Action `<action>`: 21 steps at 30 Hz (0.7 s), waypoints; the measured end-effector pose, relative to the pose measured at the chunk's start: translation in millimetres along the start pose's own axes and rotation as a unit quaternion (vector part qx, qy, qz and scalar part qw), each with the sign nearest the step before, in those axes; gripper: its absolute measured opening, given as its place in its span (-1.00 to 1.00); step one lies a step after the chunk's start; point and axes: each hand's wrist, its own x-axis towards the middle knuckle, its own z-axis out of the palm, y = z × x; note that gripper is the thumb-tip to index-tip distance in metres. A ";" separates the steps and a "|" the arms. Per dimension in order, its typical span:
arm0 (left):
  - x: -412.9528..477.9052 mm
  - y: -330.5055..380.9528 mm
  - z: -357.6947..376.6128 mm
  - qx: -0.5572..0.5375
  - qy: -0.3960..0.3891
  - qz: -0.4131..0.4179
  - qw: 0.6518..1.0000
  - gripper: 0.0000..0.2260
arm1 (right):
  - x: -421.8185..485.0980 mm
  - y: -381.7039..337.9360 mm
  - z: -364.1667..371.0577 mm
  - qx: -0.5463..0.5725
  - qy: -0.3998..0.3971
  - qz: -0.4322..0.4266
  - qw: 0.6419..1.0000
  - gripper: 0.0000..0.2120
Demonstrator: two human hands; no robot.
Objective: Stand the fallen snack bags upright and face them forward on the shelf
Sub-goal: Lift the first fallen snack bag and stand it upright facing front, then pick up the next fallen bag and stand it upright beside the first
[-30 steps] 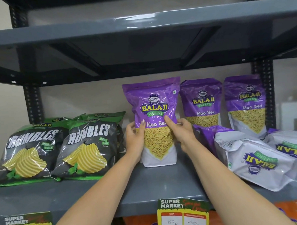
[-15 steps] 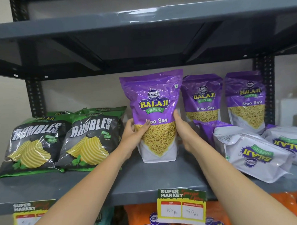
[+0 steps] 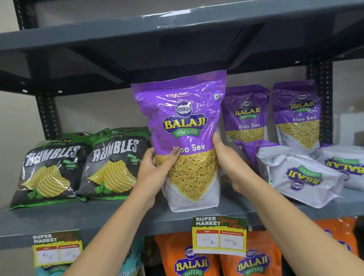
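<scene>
A purple Aloo Sev bag (image 3: 186, 121) stands upright, front facing me, near the front edge of the grey shelf (image 3: 109, 218). My left hand (image 3: 155, 171) grips its left side, thumb across the front. My right hand (image 3: 227, 161) holds its right side. Two more purple Aloo Sev bags (image 3: 246, 113) (image 3: 295, 113) stand upright further back on the right. Two white Balaji bags (image 3: 298, 175) (image 3: 351, 167) lie flat on the shelf at the right, printed side up. Another purple bag (image 3: 247, 150) lies partly hidden behind my right hand.
Black-and-green Rumbles chip bags (image 3: 107, 161) (image 3: 48, 169) lean back at the left. The upper shelf's underside (image 3: 173, 45) hangs just above the held bag's top. Price tags (image 3: 219, 235) (image 3: 57, 247) hang on the shelf edge; orange Balaji bags (image 3: 189, 261) sit below.
The held bag looks larger and nearer the front edge than before, and both hands have shifted round to its sides. The camera has also come closer.
</scene>
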 end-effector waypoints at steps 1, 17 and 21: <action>-2.4 1.1 0.8 0.001 -0.002 0.000 1.000 -0.49 | -1.5 -0.7 0.5 0.000 0.001 0.003 1.000 -0.50; -54.2 28.7 129.7 0.115 -0.057 0.186 0.974 -0.84 | -55.1 -62.9 -208.8 -0.202 0.242 -0.091 0.945 -0.78; -12.8 10.3 177.9 0.200 -0.112 -0.100 0.968 -0.60 | -45.5 -26.5 -240.5 -0.350 0.124 0.146 0.917 -0.68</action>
